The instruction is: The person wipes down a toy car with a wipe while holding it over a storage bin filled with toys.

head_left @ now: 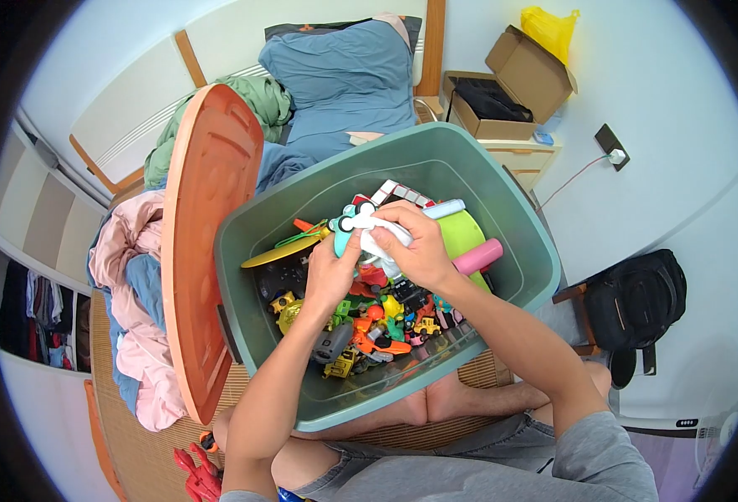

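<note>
My left hand [331, 272] is closed around a small teal-and-white toy [345, 227] with round black parts. Against that toy, my right hand [419, 247] pinches a crumpled white cloth [387, 240]. Both hands are together over the open green storage bin [503, 188]. Below them in the bin lies a heap of small toys, with an orange toy [381, 339], a grey toy [333, 341] and a yellow toy vehicle [341, 364] among them. A pink cylinder [479, 256], a lime-green piece [462, 230] and a yellow disc [281, 251] rest nearer the rim.
An orange lid [210, 251] stands on edge against the bin's left side. Bedding [139, 243] lies beyond it, and a pillow [344, 71] at the back. A red toy [197, 473] is on the mat at lower left. A black backpack [636, 301] stands right.
</note>
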Demonstrator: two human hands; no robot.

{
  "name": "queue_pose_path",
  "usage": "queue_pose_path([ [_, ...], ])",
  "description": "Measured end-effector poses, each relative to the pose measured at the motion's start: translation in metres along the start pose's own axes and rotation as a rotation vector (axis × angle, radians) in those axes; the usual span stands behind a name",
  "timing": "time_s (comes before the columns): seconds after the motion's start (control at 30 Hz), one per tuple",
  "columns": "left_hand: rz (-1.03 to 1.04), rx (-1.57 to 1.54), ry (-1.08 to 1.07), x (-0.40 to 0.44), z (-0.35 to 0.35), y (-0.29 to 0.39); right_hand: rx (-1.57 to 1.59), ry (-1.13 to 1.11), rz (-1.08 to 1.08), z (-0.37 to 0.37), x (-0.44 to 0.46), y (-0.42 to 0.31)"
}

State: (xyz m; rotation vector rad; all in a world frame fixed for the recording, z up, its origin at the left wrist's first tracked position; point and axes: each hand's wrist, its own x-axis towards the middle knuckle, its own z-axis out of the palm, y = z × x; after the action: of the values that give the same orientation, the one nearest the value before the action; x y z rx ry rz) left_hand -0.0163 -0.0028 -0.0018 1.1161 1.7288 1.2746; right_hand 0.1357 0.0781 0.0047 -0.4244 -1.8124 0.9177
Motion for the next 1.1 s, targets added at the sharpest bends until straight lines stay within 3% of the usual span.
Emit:
queue_pose_path([
  [0.33, 0.031, 0.118, 0.0, 0.001, 0.003, -0.005, 0.114, 0.042, 0.207, 0.001, -0.003, 0.002],
  [0.43, 0.012, 0.106, 0.001, -0.002, 0.002, 0.003, 0.069, 0.026, 0.18, -0.001, -0.002, -0.002],
  [0.5, -0.018, 0.079, -0.008, -0.001, 0.001, 0.003, -0.023, -0.03, 0.002, -0.002, -0.001, -0.004],
  [0.63, -0.031, 0.033, -0.012, 0.0, 0.0, 0.0, -0.031, -0.023, -0.016, -0.001, 0.0, -0.003],
  [0.83, 0.035, 0.104, 0.028, 0.0, 0.003, -0.004, 0.072, 0.037, 0.187, 0.001, -0.001, -0.001],
  [1.0, -0.019, 0.06, -0.019, 0.001, -0.001, -0.003, -0.03, -0.047, -0.061, -0.004, 0.0, -0.003],
  [1.1, 0.005, 0.015, -0.002, 0.001, 0.0, -0.004, -0.019, 0.003, -0.004, -0.001, 0.0, -0.001],
])
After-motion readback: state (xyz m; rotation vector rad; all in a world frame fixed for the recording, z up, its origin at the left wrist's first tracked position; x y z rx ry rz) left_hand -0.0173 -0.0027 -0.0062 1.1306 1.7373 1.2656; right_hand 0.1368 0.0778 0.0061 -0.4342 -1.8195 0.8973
